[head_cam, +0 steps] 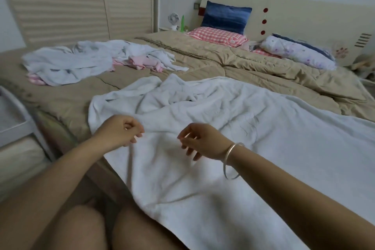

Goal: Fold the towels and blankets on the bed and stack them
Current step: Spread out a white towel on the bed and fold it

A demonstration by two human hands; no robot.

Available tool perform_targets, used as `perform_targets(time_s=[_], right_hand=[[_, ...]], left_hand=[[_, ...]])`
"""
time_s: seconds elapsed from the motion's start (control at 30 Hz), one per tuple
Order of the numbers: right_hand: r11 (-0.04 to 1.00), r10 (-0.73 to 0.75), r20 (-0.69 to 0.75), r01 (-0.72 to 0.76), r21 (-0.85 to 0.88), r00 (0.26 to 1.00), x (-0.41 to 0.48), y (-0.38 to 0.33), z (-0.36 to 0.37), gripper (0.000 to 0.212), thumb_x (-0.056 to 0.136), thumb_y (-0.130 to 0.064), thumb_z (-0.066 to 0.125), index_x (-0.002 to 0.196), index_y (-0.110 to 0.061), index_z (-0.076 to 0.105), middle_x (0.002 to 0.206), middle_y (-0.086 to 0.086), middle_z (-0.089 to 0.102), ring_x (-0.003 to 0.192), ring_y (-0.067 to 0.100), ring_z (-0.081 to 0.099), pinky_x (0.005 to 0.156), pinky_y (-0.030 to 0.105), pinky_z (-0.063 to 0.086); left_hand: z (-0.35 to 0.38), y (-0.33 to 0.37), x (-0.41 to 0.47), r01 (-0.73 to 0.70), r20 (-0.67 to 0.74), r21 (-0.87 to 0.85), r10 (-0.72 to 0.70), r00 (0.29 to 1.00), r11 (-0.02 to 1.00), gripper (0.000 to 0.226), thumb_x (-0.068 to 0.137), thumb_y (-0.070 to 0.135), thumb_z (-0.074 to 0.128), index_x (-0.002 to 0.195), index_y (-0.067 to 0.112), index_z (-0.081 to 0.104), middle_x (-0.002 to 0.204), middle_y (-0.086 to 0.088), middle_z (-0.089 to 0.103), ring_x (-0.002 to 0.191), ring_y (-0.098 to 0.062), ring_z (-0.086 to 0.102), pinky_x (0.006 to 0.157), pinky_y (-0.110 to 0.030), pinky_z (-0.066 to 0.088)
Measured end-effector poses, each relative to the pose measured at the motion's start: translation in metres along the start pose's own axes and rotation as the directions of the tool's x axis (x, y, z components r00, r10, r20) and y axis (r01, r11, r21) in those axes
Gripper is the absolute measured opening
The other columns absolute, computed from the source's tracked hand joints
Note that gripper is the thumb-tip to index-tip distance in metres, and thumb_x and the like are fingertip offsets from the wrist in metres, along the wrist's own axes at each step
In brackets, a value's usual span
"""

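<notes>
A bedroom: a wide bed (67,99) under a tan quilt (233,61), with a pale headboard (304,12) behind and slatted wardrobe doors (60,2) to the left.

In the foreground, the fingers (136,130) of the left hand (121,131) are loosely curled inward and hold nothing. The right hand (200,140) faces it with fingers (189,150) also loosely curled and empty, and a silver bangle (231,160) hangs at that wrist. Both hands hover just over a large white towel (233,128), which is spread out and rumpled across the near part of the bed. Whether the fingertips touch it cannot be told.

Well beyond, to the left, an unfolded heap of white and pink cloths (91,61) lies on the quilt. At the head of the bed a blue pillow (225,16) leans upright behind a pink checked pillow (219,36), with a flowered pillow (298,53) to the right. A small white fan (173,20) stands beside the bed.
</notes>
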State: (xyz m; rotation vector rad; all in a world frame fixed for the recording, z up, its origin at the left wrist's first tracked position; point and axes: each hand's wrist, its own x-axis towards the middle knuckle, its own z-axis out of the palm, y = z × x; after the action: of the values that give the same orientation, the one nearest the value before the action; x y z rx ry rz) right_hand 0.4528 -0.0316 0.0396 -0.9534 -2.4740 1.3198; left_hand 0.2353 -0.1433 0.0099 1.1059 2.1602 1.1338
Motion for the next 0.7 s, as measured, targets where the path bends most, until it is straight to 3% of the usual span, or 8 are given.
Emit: perform_targets(time_s=[0.13, 0.23, 0.4, 0.47, 0.53, 0.57, 0.63, 0.7], right_hand=[[0.928, -0.153, -0.242, 0.054, -0.370, 0.958, 0.105, -0.003, -0.016, 0.017, 0.088, -0.018, 0.057, 0.100, -0.019, 0.068, 0.100, -0.002, 0.067, 0.091, 0.019, 0.063, 0.085, 0.031, 0.051], [0.904, -0.221, -0.349, 0.057, -0.425, 0.910, 0.186, -0.006, -0.026, 0.023, 0.087, -0.014, 0.052, 0.104, -0.019, 0.067, 0.112, 0.003, 0.062, 0.103, 0.021, 0.059, 0.082, 0.025, 0.042], [0.910, -0.184, -0.424, -0.010, -0.415, 0.887, 0.303, -0.016, -0.046, 0.026, 0.091, -0.014, 0.045, 0.104, -0.016, 0.067, 0.110, 0.006, 0.067, 0.104, 0.025, 0.060, 0.083, 0.027, 0.042], [0.931, -0.113, -0.375, -0.034, -0.364, 0.920, 0.332, -0.017, -0.052, 0.029, 0.096, -0.027, 0.044, 0.102, -0.013, 0.069, 0.109, 0.007, 0.069, 0.105, 0.025, 0.061, 0.085, 0.028, 0.042], [0.954, 0.000, -0.189, -0.057, -0.296, 0.982, 0.351, -0.018, -0.051, 0.043, 0.097, -0.045, 0.043, 0.103, -0.011, 0.069, 0.104, 0.006, 0.070, 0.104, 0.024, 0.062, 0.091, 0.027, 0.041], [0.927, 0.052, -0.055, -0.068, -0.368, 0.997, 0.356, -0.020, -0.050, 0.051, 0.094, -0.054, 0.044, 0.104, -0.011, 0.068, 0.102, 0.005, 0.069, 0.103, 0.025, 0.062, 0.095, 0.031, 0.042], [0.735, 0.235, 0.143, -0.079, -0.674, 0.961, 0.360, -0.021, -0.053, 0.065, 0.081, -0.074, 0.045, 0.093, -0.014, 0.067, 0.090, 0.001, 0.064, 0.092, 0.023, 0.060, 0.088, 0.035, 0.045], [0.517, 0.451, 0.169, -0.103, -0.850, 0.876, 0.355, -0.018, -0.054, 0.081, 0.057, -0.093, 0.048, 0.081, -0.018, 0.066, 0.081, -0.002, 0.064, 0.084, 0.021, 0.062, 0.085, 0.033, 0.045]], left_hand=[[-0.014, -0.004, 0.058, -0.075, -0.231, 0.114, 0.100, 0.968, 0.991, 0.011, 0.088, 0.019, 0.065, 0.078, 0.023, 0.069, 0.082, 0.004, 0.072, 0.078, -0.014, 0.068, 0.070, -0.027, 0.050], [-0.019, -0.003, 0.107, -0.099, -0.336, 0.265, 0.188, 0.923, 0.959, 0.011, 0.084, 0.022, 0.067, 0.078, 0.030, 0.063, 0.086, 0.013, 0.067, 0.086, -0.013, 0.065, 0.076, -0.027, 0.047], [-0.014, -0.004, 0.190, -0.211, -0.209, 0.446, 0.330, 0.920, 0.870, 0.036, 0.086, 0.033, 0.067, 0.119, 0.024, 0.057, 0.126, 0.004, 0.056, 0.119, -0.020, 0.053, 0.094, -0.032, 0.041], [-0.009, -0.008, 0.216, -0.239, -0.169, 0.415, 0.332, 0.928, 0.878, 0.054, 0.087, 0.046, 0.063, 0.132, 0.021, 0.049, 0.137, 0.003, 0.051, 0.127, -0.020, 0.047, 0.102, -0.033, 0.038], [-0.005, -0.017, 0.240, -0.238, -0.121, 0.397, 0.307, 0.944, 0.886, 0.072, 0.085, 0.055, 0.061, 0.143, 0.018, 0.039, 0.147, 0.000, 0.043, 0.134, -0.020, 0.040, 0.109, -0.034, 0.033], [-0.004, -0.024, 0.251, -0.211, -0.070, 0.424, 0.264, 0.962, 0.881, 0.086, 0.081, 0.060, 0.061, 0.148, 0.017, 0.030, 0.152, -0.003, 0.036, 0.138, -0.021, 0.034, 0.112, -0.036, 0.030], [-0.001, -0.036, 0.263, -0.109, 0.040, 0.509, 0.104, 0.994, 0.854, 0.112, 0.072, 0.072, 0.061, 0.154, 0.017, 0.007, 0.159, -0.006, 0.017, 0.144, -0.026, 0.021, 0.115, -0.040, 0.025], [0.004, -0.043, 0.272, -0.018, 0.062, 0.577, -0.022, 0.998, 0.817, 0.120, 0.066, 0.076, 0.060, 0.153, 0.019, 0.001, 0.158, -0.009, 0.019, 0.143, -0.030, 0.025, 0.112, -0.041, 0.030]])
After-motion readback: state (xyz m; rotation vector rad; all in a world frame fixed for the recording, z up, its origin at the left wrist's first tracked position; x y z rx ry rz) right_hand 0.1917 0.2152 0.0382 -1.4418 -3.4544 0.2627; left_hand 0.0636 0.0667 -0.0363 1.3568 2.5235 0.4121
